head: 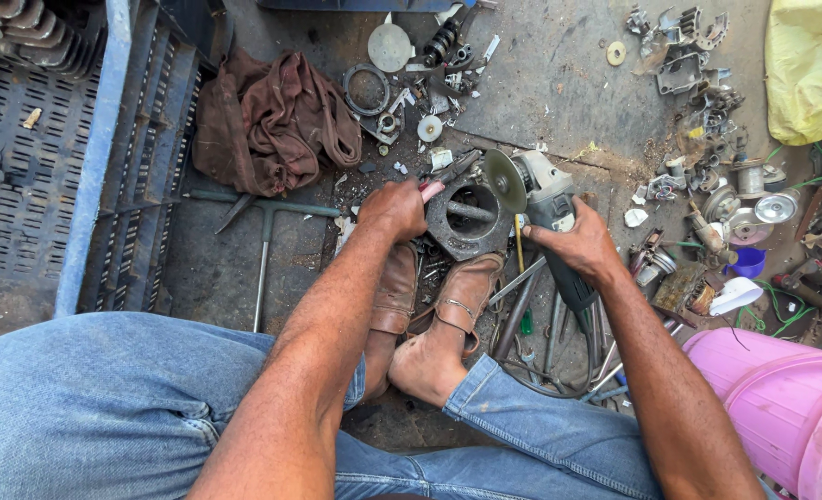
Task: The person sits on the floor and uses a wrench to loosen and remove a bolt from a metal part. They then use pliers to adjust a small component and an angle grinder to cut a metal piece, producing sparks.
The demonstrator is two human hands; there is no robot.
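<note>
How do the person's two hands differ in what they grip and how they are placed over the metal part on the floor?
The left hand grips a red-handled tool at the upper left rim of the round metal housing; the right hand grips an angle grinder from the housing's right side. The left hand shows a closed fist, knuckles up; the right wraps around the grinder's body. Both are bare and work close to the same housing.

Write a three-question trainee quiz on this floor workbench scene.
1. True or false: the right hand holds the angle grinder.
2. Which hand holds the pliers at the round metal housing?
3. The brown rag lies: A) left of the housing, B) inside the pink bucket, C) on the yellow bag.

Key: 1 true; 2 the left hand; 3 A.
</note>
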